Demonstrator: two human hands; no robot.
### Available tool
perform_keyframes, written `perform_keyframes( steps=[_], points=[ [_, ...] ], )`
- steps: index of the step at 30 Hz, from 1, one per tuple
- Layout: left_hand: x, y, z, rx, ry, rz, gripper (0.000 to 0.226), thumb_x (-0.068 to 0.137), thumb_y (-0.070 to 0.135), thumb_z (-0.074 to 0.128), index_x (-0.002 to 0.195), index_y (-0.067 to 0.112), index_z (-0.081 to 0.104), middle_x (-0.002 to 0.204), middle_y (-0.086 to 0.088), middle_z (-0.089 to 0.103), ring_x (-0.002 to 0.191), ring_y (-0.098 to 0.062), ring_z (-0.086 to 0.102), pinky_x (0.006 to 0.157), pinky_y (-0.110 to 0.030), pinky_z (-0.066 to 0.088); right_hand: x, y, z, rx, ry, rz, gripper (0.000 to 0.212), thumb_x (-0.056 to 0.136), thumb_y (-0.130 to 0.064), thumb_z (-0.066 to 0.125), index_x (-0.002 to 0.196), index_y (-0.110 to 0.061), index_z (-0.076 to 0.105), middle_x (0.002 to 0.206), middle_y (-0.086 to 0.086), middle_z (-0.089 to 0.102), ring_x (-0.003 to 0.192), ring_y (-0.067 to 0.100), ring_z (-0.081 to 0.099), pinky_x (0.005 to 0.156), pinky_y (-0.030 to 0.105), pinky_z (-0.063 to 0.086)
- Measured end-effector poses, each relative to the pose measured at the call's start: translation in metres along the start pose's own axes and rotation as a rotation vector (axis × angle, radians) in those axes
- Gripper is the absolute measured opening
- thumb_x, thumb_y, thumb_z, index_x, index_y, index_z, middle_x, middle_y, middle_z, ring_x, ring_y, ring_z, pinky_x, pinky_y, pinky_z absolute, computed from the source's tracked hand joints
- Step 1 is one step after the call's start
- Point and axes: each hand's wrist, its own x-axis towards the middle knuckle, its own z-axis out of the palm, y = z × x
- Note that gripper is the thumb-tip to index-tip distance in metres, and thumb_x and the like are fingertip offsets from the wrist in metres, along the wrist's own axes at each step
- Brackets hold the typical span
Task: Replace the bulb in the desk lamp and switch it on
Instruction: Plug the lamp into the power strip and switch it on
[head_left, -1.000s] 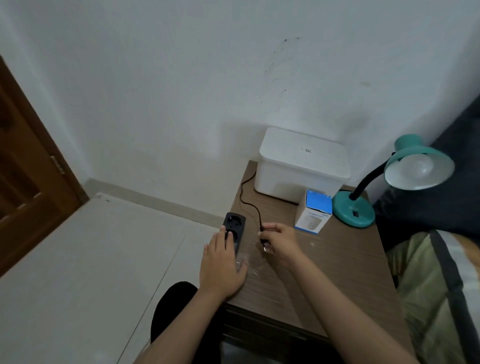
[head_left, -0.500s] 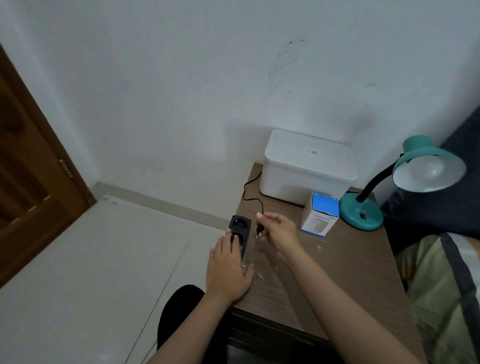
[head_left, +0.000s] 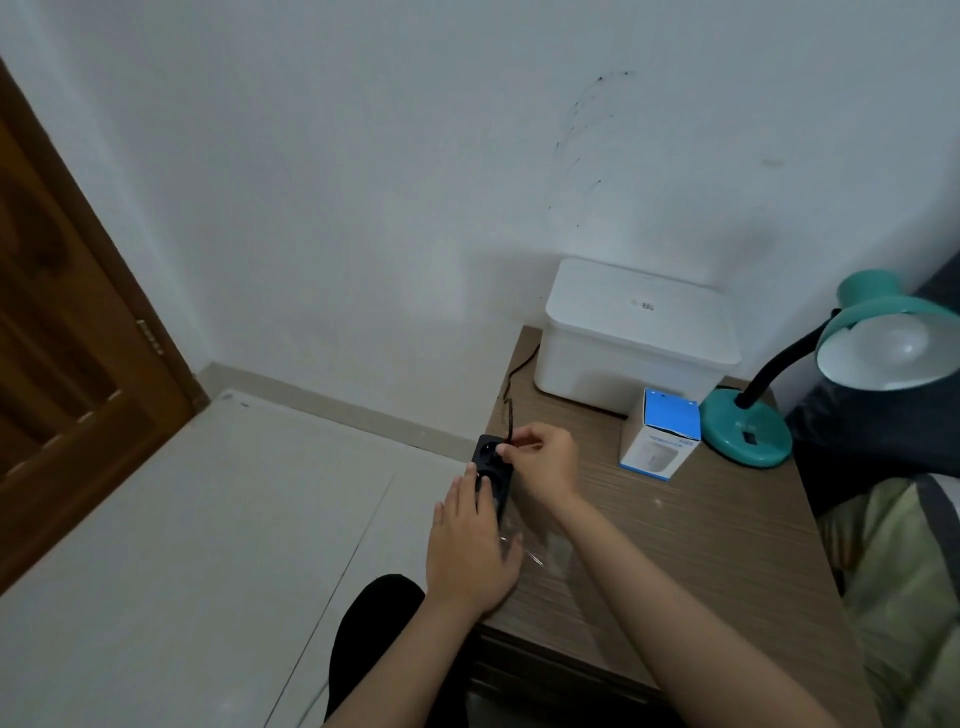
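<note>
A teal desk lamp (head_left: 748, 434) stands at the far right of the wooden bedside table (head_left: 675, 545), with a white bulb (head_left: 901, 340) in its shade. Its black cord (head_left: 511, 384) runs along the table's left edge. A black power strip (head_left: 491, 467) lies at that edge. My right hand (head_left: 545, 460) pinches the lamp's plug over the strip's far socket; the plug is mostly hidden by my fingers. My left hand (head_left: 470, 540) lies flat on the near end of the strip, pressing it down. A blue and white bulb box (head_left: 660, 436) stands beside the lamp's base.
A white lidded plastic box (head_left: 639, 338) sits at the back of the table against the wall. A clear plastic wrapper (head_left: 540, 551) lies near my left hand. A wooden door (head_left: 67, 364) is on the left, and bedding (head_left: 904, 561) on the right.
My right hand has carried the plug from above the table leftward to the power strip's far socket. My left hand has stayed on the strip.
</note>
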Motion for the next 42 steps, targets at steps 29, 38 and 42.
perform_keyframes(
  steps=[29,38,42],
  points=[
    [-0.006,0.001,0.0,-0.092,0.108,-0.027,0.053,0.077,0.023,0.057,0.125,0.0,0.052,0.137,-0.023,0.046,0.128,-0.034,0.045,0.107,-0.048,0.034,0.009,0.014,0.004,-0.162,-0.076,-0.139,0.019,0.071,-0.013,0.078,0.089,-0.011,0.073,0.078,0.002,0.07,0.067,0.009,0.058,0.057,0.006,0.041],
    [-0.008,0.025,-0.008,0.201,-0.044,-0.076,0.069,0.086,0.037,0.042,0.145,0.01,0.018,0.156,-0.017,0.009,0.145,-0.03,0.005,0.115,-0.054,0.004,-0.04,0.056,-0.052,-0.067,0.031,-0.132,0.017,0.084,-0.019,0.067,0.101,-0.018,0.069,0.088,-0.01,0.069,0.079,-0.001,0.062,0.073,0.02,0.053],
    [-0.01,0.075,0.014,0.108,-0.036,0.134,0.061,0.069,0.036,0.045,0.125,0.011,0.05,0.141,-0.019,0.045,0.129,-0.034,0.044,0.1,-0.059,0.036,-0.045,0.101,-0.119,-0.15,0.257,-0.091,0.008,0.082,-0.019,0.067,0.089,-0.021,0.071,0.08,-0.007,0.07,0.074,0.004,0.064,0.071,0.027,0.054]
  ],
)
